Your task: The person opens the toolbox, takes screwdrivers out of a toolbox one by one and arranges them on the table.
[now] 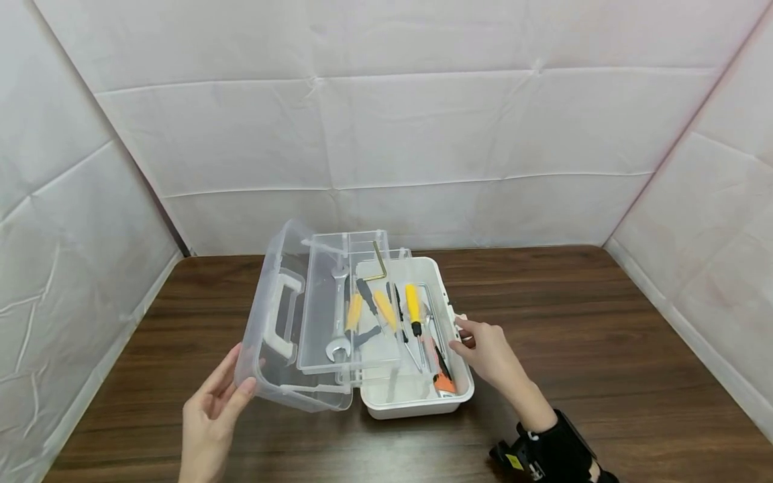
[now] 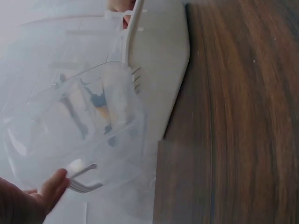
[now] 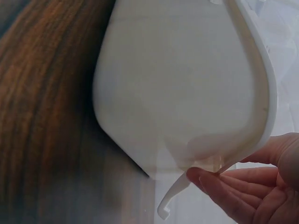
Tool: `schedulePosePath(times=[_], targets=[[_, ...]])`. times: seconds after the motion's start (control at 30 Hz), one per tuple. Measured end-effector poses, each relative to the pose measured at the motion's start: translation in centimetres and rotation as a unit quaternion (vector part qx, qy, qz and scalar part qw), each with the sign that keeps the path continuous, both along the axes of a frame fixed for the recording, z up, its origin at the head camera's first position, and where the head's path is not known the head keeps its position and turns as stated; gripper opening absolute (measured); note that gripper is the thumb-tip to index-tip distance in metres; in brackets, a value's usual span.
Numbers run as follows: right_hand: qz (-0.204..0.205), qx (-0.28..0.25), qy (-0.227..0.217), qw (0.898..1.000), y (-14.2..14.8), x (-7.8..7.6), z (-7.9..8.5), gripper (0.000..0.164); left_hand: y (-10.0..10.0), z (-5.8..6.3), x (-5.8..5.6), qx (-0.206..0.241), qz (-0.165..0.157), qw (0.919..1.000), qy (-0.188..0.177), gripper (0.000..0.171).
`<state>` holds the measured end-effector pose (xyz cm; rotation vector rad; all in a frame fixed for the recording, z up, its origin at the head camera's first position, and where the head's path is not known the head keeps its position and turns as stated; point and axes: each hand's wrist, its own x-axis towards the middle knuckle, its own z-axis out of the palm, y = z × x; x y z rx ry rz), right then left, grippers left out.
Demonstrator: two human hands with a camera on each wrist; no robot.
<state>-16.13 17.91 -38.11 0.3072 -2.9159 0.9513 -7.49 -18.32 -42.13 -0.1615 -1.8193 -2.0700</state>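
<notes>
A white toolbox point(image 1: 417, 408) stands on the table with its clear lid point(image 1: 250, 365) swung open to the left. My left hand point(image 1: 211, 412) holds the lid's outer edge between thumb and fingers. At the box's right side my right hand point(image 1: 489, 349) pinches the white latch point(image 3: 170, 198), which sticks out from the wall by the rim. Inside the box lie a yellow screwdriver point(image 1: 413, 303), an orange-ended tool point(image 1: 444, 384) and other slim tools. A clear tray point(image 1: 306, 322) over the lid side holds a wrench point(image 1: 339, 308), yellow-handled tools and a brass-coloured hex key point(image 1: 380, 261).
The dark wooden table point(image 1: 604, 335) extends on both sides of the toolbox. White sheet walls point(image 1: 423, 127) enclose it at the back, left and right. A white carrying handle point(image 1: 279, 315) is set in the lid. A black strap device point(image 1: 555, 446) sits on the right wrist.
</notes>
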Motion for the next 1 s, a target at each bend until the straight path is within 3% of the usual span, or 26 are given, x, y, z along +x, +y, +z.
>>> schedulePosePath(times=[0.07,0.2,0.33,0.47,0.6,0.73,0.9,1.0], targets=[[-0.001,-0.008,-0.004,1.000,0.0,0.2,-0.1,0.040,0.4,1.5,0.7,-0.020,0.020,0.9984,-0.049,0.050],[-0.012,-0.024,-0.008,1.000,0.1,0.4,-0.3,0.040,0.2,2.0,1.2,-0.050,0.042,0.9905,-0.121,0.053],[-0.021,-0.040,-0.005,0.999,0.1,0.7,-0.5,0.038,-0.4,2.2,1.4,-0.064,0.031,0.9876,-0.140,0.049],[-0.029,-0.054,0.001,0.998,0.0,0.8,-0.7,0.035,-0.5,3.1,1.6,-0.130,0.035,0.9798,-0.148,0.040],[-0.029,-0.058,0.010,0.998,0.1,0.9,-0.8,0.034,-0.6,3.3,1.7,-0.210,0.041,0.9605,-0.177,0.035],[-0.026,-0.062,0.018,0.998,0.1,1.0,-1.0,0.032,-1.0,2.8,1.6,-0.269,0.026,0.9389,-0.213,0.035],[-0.023,-0.072,0.026,0.997,-0.1,0.9,-1.2,0.030,-1.6,1.9,1.3,-0.314,0.016,0.9157,-0.250,0.033],[-0.026,-0.092,0.026,0.995,0.1,0.9,-1.7,0.030,-1.6,2.0,0.9,-0.343,0.012,0.9018,-0.263,0.033]])
